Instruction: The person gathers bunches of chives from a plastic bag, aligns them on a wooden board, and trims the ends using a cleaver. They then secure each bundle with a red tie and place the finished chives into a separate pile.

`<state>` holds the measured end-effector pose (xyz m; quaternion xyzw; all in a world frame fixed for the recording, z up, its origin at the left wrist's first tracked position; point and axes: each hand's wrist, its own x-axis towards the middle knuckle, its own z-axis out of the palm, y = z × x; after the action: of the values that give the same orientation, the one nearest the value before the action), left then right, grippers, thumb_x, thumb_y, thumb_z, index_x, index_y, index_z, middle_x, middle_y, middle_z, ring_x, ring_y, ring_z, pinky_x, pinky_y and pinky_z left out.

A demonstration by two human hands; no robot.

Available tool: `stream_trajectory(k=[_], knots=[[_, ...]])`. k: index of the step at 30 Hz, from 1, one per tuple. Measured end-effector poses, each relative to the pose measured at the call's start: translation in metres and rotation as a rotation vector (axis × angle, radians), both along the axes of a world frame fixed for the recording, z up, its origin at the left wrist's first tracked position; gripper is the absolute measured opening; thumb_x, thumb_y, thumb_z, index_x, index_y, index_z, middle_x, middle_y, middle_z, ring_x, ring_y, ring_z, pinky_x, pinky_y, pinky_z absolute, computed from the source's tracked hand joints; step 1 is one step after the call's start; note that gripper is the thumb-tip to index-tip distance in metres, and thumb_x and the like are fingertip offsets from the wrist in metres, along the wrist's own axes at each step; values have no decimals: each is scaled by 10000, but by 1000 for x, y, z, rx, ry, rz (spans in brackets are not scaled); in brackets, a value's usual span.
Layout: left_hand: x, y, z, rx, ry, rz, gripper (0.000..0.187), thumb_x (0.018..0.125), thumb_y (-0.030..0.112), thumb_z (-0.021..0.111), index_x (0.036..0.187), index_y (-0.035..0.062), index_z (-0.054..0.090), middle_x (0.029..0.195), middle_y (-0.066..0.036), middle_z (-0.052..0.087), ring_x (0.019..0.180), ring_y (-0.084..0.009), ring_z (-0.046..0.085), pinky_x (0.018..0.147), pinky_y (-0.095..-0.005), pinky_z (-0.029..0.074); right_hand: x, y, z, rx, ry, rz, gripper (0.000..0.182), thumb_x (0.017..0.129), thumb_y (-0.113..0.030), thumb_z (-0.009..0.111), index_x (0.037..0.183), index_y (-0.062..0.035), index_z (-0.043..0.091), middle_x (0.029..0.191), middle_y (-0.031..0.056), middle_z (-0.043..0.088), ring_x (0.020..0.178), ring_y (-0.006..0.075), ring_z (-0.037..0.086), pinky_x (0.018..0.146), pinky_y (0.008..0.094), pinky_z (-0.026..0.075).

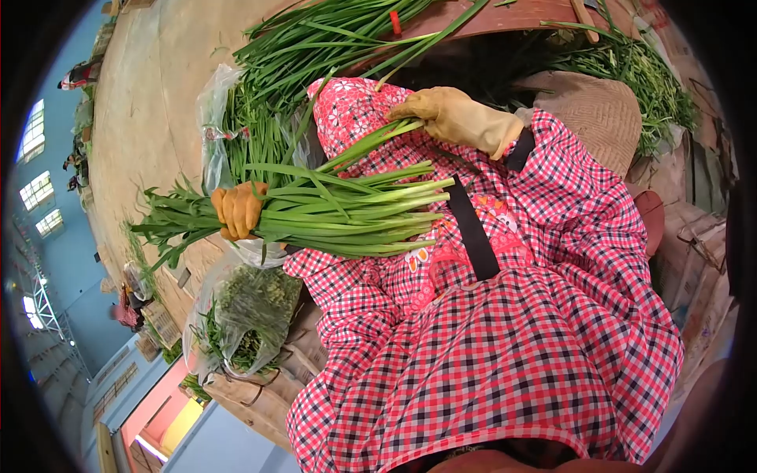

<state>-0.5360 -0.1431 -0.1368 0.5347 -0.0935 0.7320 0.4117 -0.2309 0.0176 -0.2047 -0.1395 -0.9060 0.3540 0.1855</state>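
Observation:
My left hand (239, 211), in an orange-tan glove, is wrapped round a thick bunch of Chinese chives (355, 206). The bunch lies crosswise before my body, its leafy tips to the left and pale stalk ends to the right. Farther forward, my right hand (461, 118), in a tan work glove, is closed over a few chive stalks (378, 143) that slant down towards the bunch. Its fingertips are partly hidden. Both hands are above the red-and-black checked smock (505, 339) I wear.
More long chives (331, 39) lie ahead by a reddish board (505, 17). A clear plastic bag (217, 126) with greens stands at the left, and another bag (256, 315) below it. A woven cushion-like thing (591, 114) and loose greens (631, 75) are at the right.

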Motion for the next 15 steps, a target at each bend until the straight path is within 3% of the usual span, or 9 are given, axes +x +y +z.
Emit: stream_trajectory(k=[6, 10, 13, 15], knots=[[4, 2, 17, 56, 30, -107, 248, 875, 189, 723, 955, 108, 503, 821, 12, 692, 839, -154, 678, 1084, -424, 423, 21, -2, 37, -197, 98, -4, 335, 833, -72, 686, 1166, -112, 681, 1061, 116, 686, 980, 323, 647, 817, 393, 538], [8, 4, 31, 82, 76, -158, 267, 868, 174, 743, 929, 115, 490, 780, 29, 696, 814, -139, 684, 1095, -421, 415, 35, -5, 58, 86, 114, -26, 343, 823, -24, 678, 1153, -117, 699, 991, 102, 698, 924, 279, 662, 786, 375, 548], [10, 9, 49, 108, 112, -200, 285, 862, 162, 758, 910, 120, 480, 749, 43, 699, 795, -127, 688, 1103, -419, 410, 47, -2, 61, 141, 170, -32, 295, 859, -24, 656, 1140, -97, 706, 926, 108, 699, 859, 253, 675, 741, 351, 548], [16, 17, 59, 104, 132, -220, 279, 869, 150, 751, 909, 107, 478, 755, 33, 699, 802, -130, 690, 1055, -405, 454, 54, -4, 62, -277, 165, -46, 266, 880, -29, 647, 1137, -67, 701, 910, 113, 698, 826, 227, 679, 723, 331, 542]])
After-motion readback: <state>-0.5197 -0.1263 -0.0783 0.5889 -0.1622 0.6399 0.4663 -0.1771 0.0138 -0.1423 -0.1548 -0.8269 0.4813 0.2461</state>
